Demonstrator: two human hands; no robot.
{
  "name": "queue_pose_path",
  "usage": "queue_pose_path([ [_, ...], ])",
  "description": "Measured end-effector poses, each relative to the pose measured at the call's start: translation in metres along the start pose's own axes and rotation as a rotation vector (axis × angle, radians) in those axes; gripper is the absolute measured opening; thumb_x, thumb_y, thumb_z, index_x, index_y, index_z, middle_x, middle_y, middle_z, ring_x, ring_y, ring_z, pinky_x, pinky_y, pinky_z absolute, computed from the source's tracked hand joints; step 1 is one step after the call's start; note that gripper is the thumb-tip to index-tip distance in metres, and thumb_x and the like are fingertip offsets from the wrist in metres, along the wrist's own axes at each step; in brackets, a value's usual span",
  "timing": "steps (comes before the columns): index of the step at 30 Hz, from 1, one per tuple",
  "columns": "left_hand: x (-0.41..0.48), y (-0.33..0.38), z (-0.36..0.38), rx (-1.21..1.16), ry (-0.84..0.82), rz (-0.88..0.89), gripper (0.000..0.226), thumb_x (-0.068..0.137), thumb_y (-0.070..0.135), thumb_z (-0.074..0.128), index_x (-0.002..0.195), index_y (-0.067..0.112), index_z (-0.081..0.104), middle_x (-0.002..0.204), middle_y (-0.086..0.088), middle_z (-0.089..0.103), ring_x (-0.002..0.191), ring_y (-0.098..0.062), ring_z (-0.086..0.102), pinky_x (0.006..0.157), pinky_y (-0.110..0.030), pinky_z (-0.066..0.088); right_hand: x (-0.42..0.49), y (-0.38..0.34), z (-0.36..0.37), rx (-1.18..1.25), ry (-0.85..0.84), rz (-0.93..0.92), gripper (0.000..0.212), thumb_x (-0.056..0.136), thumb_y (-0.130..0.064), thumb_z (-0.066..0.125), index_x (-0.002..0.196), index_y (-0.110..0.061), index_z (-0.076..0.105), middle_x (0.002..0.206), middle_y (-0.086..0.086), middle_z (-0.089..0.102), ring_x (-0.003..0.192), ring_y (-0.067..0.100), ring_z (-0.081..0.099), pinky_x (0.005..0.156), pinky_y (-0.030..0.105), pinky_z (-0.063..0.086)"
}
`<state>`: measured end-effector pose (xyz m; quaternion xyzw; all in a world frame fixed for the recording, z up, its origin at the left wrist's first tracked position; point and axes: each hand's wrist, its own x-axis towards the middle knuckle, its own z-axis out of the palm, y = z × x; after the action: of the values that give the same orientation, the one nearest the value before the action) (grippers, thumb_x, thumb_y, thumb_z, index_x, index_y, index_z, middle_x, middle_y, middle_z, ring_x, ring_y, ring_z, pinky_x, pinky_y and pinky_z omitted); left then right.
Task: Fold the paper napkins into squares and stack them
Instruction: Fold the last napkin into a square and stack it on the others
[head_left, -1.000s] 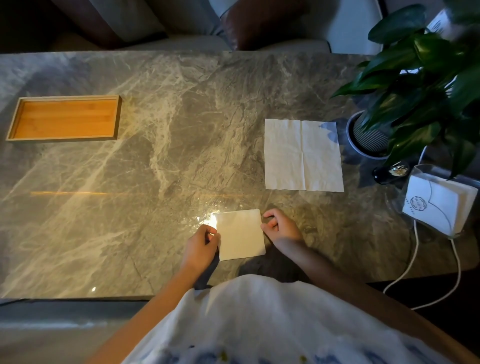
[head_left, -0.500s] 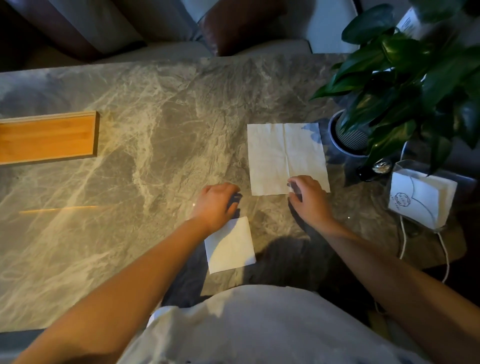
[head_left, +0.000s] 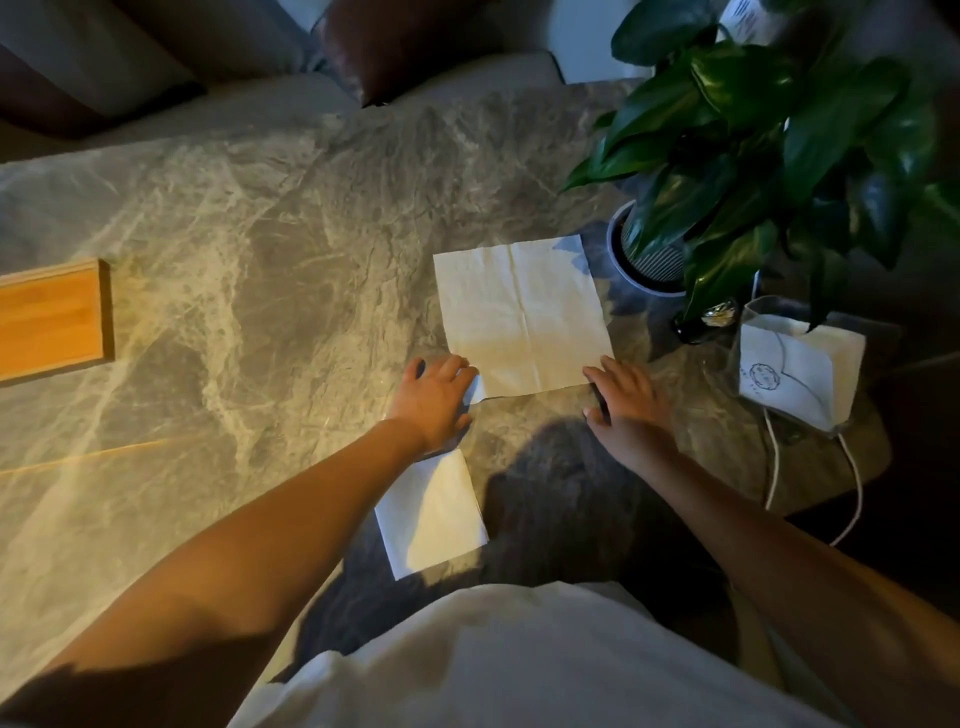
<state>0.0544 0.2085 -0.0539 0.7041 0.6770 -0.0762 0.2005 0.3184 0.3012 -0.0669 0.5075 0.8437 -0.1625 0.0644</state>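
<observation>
An unfolded white napkin (head_left: 519, 317) lies flat on the marble table (head_left: 260, 270), creased down its middle. My left hand (head_left: 434, 402) is at its near left corner, which curls up between my thumb and forefinger. On the near right corner my right hand (head_left: 626, 402) rests with straight fingers. A napkin folded into a small square (head_left: 434, 512) sits closer to me, partly under my left forearm.
A wooden tray (head_left: 52, 322) lies at the left edge. A potted plant (head_left: 753, 156) stands at the far right, its leaves hanging over a clear holder of napkins (head_left: 795, 369). A white cable (head_left: 852, 493) trails off the table's right edge.
Both hands left the folded square and reached forward to the unfolded napkin. My left hand moved onto its near left corner; my right hand slid to the near right corner.
</observation>
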Motion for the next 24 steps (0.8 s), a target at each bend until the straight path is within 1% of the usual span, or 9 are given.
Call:
queue_pose_path([
  [3,-0.009,-0.009,0.003,-0.014,0.125,-0.05,0.046,0.088,0.037,0.054,0.13,0.021,0.043,0.131,-0.002,0.048,0.125,-0.023,0.043,0.111,-0.044,0.019,0.002,-0.009,0.0,0.02,0.053,-0.101,0.049,0.087,-0.023,0.06,0.134,-0.023,0.047,0.141,0.003,0.046,0.133,0.024,0.037,0.106,0.044,0.032],
  [8,-0.032,-0.033,0.006,-0.027,0.212,-0.158,0.025,0.083,0.025,0.061,0.108,0.021,0.058,0.11,-0.001,0.059,0.112,-0.026,0.052,0.109,-0.044,0.019,0.008,-0.035,0.004,0.019,0.082,-0.25,0.045,0.083,-0.014,0.065,0.125,-0.026,0.055,0.115,-0.002,0.056,0.113,0.021,0.048,0.098,0.033,0.035],
  [11,-0.046,-0.047,0.008,-0.012,0.245,-0.228,0.014,0.078,0.019,0.063,0.092,0.02,0.062,0.102,-0.003,0.061,0.105,-0.027,0.053,0.099,-0.039,0.026,0.015,-0.054,0.007,0.069,0.07,-0.28,0.026,0.084,-0.016,0.064,0.108,-0.026,0.063,0.102,-0.004,0.057,0.105,0.02,0.048,0.092,0.032,0.035],
  [14,-0.062,-0.054,0.011,-0.067,0.316,-0.223,0.016,0.07,0.007,0.072,0.083,0.012,0.066,0.11,-0.011,0.062,0.105,-0.036,0.053,0.093,-0.041,0.03,0.025,-0.072,0.007,0.119,0.025,-0.288,0.009,0.088,-0.025,0.062,0.096,-0.023,0.066,0.1,-0.003,0.054,0.101,0.019,0.046,0.088,0.034,0.039],
  [16,-0.07,-0.06,0.012,-0.098,0.3,-0.207,0.025,0.068,0.008,0.073,0.093,0.009,0.066,0.123,-0.012,0.059,0.114,-0.037,0.05,0.097,-0.044,0.032,0.029,-0.082,0.006,0.226,0.011,-0.309,0.007,0.09,-0.023,0.06,0.095,-0.02,0.064,0.102,-0.003,0.056,0.101,0.016,0.045,0.084,0.034,0.042],
  [18,-0.076,-0.066,0.012,-0.204,0.296,-0.204,0.032,0.074,0.008,0.066,0.106,0.008,0.062,0.129,-0.01,0.057,0.121,-0.034,0.048,0.1,-0.045,0.033,0.028,-0.09,0.002,0.367,0.019,-0.349,0.003,0.091,-0.017,0.056,0.093,-0.018,0.059,0.097,-0.006,0.056,0.095,0.013,0.048,0.079,0.033,0.047],
  [21,-0.084,-0.07,0.012,-0.454,0.328,-0.221,0.021,0.079,0.005,0.055,0.097,0.014,0.054,0.127,-0.007,0.059,0.117,-0.032,0.052,0.094,-0.041,0.041,0.025,-0.094,-0.002,0.455,0.019,-0.383,0.004,0.093,-0.018,0.054,0.093,-0.021,0.054,0.091,-0.009,0.055,0.086,0.009,0.051,0.073,0.032,0.051],
  [22,-0.086,-0.07,0.014,-0.507,0.334,-0.224,0.018,0.082,0.006,0.052,0.097,0.015,0.05,0.128,-0.007,0.059,0.115,-0.031,0.054,0.091,-0.04,0.045,0.024,-0.094,-0.002,0.452,0.01,-0.387,0.005,0.092,-0.02,0.056,0.093,-0.024,0.053,0.092,-0.01,0.056,0.086,0.008,0.052,0.074,0.031,0.052],
  [24,-0.093,-0.07,0.019,-0.569,0.338,-0.228,0.012,0.092,0.013,0.046,0.103,0.016,0.043,0.131,-0.007,0.058,0.11,-0.031,0.059,0.085,-0.04,0.05,0.023,-0.093,0.0,0.432,-0.034,-0.381,0.017,0.086,-0.02,0.063,0.098,-0.028,0.054,0.1,-0.013,0.058,0.094,0.006,0.054,0.077,0.028,0.052],
])
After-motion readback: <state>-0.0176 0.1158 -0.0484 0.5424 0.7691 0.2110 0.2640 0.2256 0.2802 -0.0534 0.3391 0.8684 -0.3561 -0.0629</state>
